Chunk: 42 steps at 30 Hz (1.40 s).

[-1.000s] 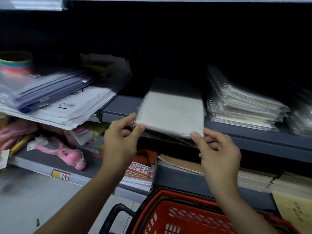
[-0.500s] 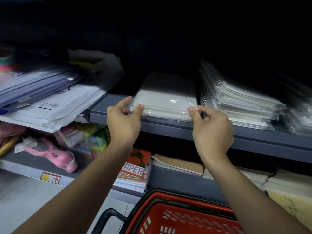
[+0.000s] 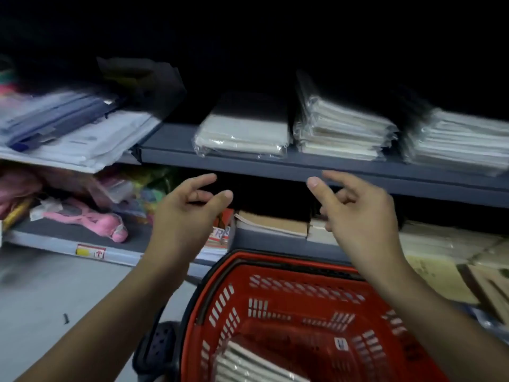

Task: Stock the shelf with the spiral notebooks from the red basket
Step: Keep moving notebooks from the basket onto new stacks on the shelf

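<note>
A red-and-white book cover (image 3: 220, 233) on the lower shelf showed the letters "ER". A yellow-and-red sticker (image 3: 91, 251) on the lower shelf edge (image 3: 55, 245) bore an upward arrow.

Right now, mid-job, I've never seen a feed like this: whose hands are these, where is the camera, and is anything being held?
The one view comes from a camera worn on a person's head, looking forward and down. No machine: the left hand and right hand are bare, open and hold nothing, hovering below the grey shelf. On the shelf lies a short stack of wrapped notebooks, with taller stacks to its right. Below is the red basket, with more notebooks inside.
</note>
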Each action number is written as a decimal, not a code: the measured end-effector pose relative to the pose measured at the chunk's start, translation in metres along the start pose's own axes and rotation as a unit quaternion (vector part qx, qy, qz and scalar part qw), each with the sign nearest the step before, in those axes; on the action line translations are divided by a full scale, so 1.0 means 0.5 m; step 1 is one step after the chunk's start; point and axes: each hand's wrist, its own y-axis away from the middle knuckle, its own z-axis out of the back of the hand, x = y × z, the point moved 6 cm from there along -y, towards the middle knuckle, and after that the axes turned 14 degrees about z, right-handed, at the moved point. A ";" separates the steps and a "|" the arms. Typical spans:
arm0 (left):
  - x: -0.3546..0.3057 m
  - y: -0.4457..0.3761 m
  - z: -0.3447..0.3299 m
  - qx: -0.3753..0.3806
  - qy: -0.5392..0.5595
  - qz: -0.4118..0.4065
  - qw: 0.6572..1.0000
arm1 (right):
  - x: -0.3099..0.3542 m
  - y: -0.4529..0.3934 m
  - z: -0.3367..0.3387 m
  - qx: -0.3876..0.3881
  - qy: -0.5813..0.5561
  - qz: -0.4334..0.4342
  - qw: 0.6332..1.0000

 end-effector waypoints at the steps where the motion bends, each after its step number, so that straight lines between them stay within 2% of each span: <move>1: 0.027 0.016 -0.004 0.014 -0.006 0.017 1.000 | -0.010 0.035 0.010 0.023 -0.004 -0.011 1.000; 4: 0.133 0.056 -0.021 0.051 -0.050 0.093 0.993 | -0.066 0.163 0.017 0.128 0.020 -0.064 0.990; 7: 0.263 0.055 -0.041 0.069 -0.201 0.118 0.970 | -0.156 0.297 -0.014 0.243 0.061 -0.160 0.955; 11: 0.426 0.040 -0.093 0.135 -0.365 0.183 0.903 | -0.222 0.424 -0.104 0.356 -0.037 -0.334 0.872; 14: 0.495 0.066 -0.132 0.204 -0.519 0.186 0.809 | -0.236 0.445 -0.138 0.379 -0.033 -0.351 0.856; 15: 0.502 0.074 -0.138 0.219 -0.544 0.186 0.789 | -0.249 0.445 -0.137 0.370 -0.016 -0.357 0.857; 16: 0.508 0.074 -0.139 0.220 -0.550 0.186 0.784 | -0.265 0.449 -0.138 0.364 -0.003 -0.369 0.855; 19: 0.513 0.063 -0.122 0.207 -0.519 0.228 0.797 | -0.297 0.477 -0.146 0.384 -0.010 -0.420 0.823; 23: 0.517 0.054 -0.106 0.212 -0.495 0.236 0.809 | -0.316 0.515 -0.169 0.389 -0.072 -0.497 0.772; 29: 0.503 0.082 -0.093 0.182 -0.517 0.155 0.822 | -0.333 0.526 -0.170 0.306 -0.056 -0.519 0.797; 35: 0.421 0.158 -0.069 0.069 -0.474 0.068 0.875 | -0.322 0.545 -0.127 0.232 -0.088 -0.530 0.811; 37: 0.410 0.184 -0.049 0.050 -0.407 0.102 0.907 | -0.298 0.544 -0.108 0.212 -0.116 -0.526 0.816; 39: 0.409 0.207 -0.026 0.028 -0.314 0.180 0.932 | -0.274 0.541 -0.086 0.188 -0.131 -0.516 0.825; 41: 0.414 0.233 -0.010 0.028 -0.182 0.281 0.942 | -0.253 0.537 -0.061 0.142 -0.142 -0.512 0.835; 42: 0.413 0.247 -0.009 0.040 -0.098 0.334 0.937 | -0.239 0.532 -0.048 0.116 -0.158 -0.512 0.837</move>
